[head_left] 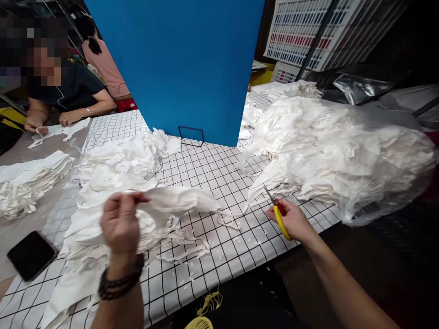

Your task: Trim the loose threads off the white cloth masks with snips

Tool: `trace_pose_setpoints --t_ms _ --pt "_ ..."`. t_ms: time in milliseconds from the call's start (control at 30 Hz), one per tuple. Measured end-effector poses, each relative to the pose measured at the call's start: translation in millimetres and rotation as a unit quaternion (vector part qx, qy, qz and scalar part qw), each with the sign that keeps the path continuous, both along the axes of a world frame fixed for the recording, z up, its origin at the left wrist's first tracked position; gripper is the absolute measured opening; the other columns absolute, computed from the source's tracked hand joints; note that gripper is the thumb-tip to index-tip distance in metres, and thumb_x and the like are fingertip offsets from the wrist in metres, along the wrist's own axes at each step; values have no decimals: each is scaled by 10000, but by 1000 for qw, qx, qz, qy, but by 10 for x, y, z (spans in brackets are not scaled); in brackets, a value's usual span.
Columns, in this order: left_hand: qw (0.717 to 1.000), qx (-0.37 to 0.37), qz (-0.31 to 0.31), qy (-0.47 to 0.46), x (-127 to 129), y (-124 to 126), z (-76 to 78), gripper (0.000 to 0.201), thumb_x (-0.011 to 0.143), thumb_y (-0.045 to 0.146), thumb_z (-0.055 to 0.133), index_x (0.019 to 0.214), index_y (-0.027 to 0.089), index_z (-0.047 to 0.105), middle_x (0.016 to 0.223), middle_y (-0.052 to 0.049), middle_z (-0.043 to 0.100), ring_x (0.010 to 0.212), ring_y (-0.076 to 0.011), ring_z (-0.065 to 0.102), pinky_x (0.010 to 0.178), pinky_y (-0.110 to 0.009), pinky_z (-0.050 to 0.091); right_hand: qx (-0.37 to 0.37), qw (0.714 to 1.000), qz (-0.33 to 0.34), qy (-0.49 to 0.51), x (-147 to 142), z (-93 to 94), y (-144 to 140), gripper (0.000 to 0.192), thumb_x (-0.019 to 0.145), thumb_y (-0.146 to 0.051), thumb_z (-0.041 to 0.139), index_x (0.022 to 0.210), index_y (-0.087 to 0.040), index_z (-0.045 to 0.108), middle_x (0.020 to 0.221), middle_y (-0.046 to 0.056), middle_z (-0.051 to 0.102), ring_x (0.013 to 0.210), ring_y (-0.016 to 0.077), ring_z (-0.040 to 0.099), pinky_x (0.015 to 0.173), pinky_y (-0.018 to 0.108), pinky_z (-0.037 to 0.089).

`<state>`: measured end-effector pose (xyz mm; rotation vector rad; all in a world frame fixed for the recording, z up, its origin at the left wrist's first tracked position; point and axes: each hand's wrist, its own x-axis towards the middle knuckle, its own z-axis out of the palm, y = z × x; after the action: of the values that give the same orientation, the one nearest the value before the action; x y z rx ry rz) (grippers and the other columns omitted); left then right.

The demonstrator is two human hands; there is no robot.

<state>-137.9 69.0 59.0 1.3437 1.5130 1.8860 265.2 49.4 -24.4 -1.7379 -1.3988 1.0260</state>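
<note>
My left hand (121,221) pinches one end of a white fabric piece (181,199), which stretches to the right above the table, with a thin strap trailing from its far end. My right hand (291,220) grips yellow-handled scissors (281,223), their blades pointing up and away to the left. Whether the blades are parted is hard to make out. Under and behind my left hand lies a loose heap of white fabric pieces (116,160). To the right, a clear plastic bag (363,212) bulges with more white fabric (318,132). Small white scraps (192,276) dot the tabletop.
A blue panel (192,68) stands upright at the back of the checked table (212,160). A black phone (32,256) and stacked white fabric (41,169) lie at left. A co-worker (68,91) handles white fabric there; another person (106,68) is behind. White crates (308,36) stand back right.
</note>
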Motion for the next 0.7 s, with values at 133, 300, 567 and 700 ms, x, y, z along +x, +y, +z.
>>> trace_pose_setpoints --t_ms 133,300,567,700 --pt "936 -237 108 238 -396 2 139 354 865 463 548 958 134 639 1038 -128 646 825 -263 635 857 -533 491 19 998 26 -54 -69 -146 -37 255 764 -330 636 968 -184 595 826 30 671 650 155 622 581 271 494" --pt "860 -352 66 363 198 -200 -68 591 822 535 568 1250 126 561 1549 -247 162 993 -391 614 835 -587 485 108 983 71 -127 -492 -251 54 154 750 -159 554 893 -198 596 778 7 634 635 148 546 626 278 430" --pt "830 -393 -390 68 1074 289 -508 453 846 563 528 905 137 671 892 -91 683 665 -161 611 640 -291 510 292 933 101 -187 -889 -385 -93 137 772 -88 463 766 -188 558 704 52 627 687 206 562 736 364 414" --pt "771 -436 -463 42 1274 550 -544 515 804 626 543 872 130 665 855 -77 676 566 -116 574 528 -242 477 348 920 58 -169 -839 -340 -396 176 810 -86 464 900 -213 545 874 75 699 817 231 638 831 416 449"
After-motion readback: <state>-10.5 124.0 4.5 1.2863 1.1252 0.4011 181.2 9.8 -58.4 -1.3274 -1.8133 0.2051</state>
